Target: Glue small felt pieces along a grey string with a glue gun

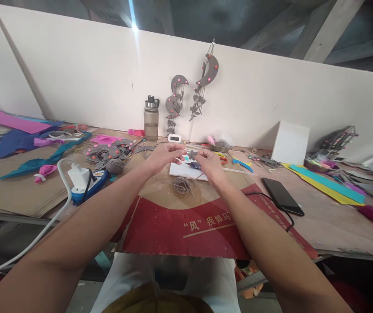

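Observation:
My right hand (210,164) pinches a small grey star-shaped piece (192,154), felt by its look, above the table. Close to it on the left, my left hand (167,158) has its thumb and fingertips brought together; whatever lies between them is too small to name. Beneath both hands is a white pad (177,169) with something dark lying on it, partly hidden. A loose coil of grey cord (182,185) rests on the cardboard just in front of the pad.
Behind my hands stand a water bottle (151,119) and a small digital clock (174,138). Grey moon hangings (210,71) hang on the white wall. A phone (282,196) with a cable lies right; a blue power strip (90,187) and felt scraps (46,148) lie left.

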Available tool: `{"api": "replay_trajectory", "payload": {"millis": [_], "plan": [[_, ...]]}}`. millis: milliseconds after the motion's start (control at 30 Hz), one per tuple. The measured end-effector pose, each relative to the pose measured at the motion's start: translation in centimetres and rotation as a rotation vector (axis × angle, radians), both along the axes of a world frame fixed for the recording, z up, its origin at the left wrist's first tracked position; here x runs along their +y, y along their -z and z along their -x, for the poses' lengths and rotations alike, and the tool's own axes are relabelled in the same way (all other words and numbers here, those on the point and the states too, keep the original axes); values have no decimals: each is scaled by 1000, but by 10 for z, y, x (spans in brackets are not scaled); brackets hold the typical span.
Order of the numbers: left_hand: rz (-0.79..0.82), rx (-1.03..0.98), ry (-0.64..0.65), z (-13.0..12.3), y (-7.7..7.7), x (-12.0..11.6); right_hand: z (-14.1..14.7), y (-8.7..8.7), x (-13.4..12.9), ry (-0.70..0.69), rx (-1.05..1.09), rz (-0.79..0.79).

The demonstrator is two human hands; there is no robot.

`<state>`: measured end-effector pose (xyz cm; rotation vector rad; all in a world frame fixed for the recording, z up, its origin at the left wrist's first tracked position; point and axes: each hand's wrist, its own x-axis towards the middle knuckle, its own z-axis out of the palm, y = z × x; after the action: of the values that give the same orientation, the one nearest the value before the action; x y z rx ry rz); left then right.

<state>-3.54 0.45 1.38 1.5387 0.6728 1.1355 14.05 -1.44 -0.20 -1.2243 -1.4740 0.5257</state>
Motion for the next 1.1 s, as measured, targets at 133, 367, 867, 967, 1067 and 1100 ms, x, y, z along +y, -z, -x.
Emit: {"api": "replay_trajectory", "payload": {"millis": [133, 367, 867, 967, 1067, 1100], "plan": [[-166, 205, -19, -3, -2, -5, 3, -2, -7, -9, -133, 13], [-179, 398, -125, -8, -3, -8, 11, -6, -18, 39, -292, -27], [-108, 247, -79, -10, 4, -3, 3, -8, -14, -47, -228, -37], [-5, 146, 122, -4, 2, -2, -1, -12, -14, -23, -256, -23], [42, 132, 226, 3, 1, 1, -4, -16, -14, -31, -307, 7], [33, 145, 225, 4, 0, 2, -5, -17, -14, -38, -323, 15]]}}
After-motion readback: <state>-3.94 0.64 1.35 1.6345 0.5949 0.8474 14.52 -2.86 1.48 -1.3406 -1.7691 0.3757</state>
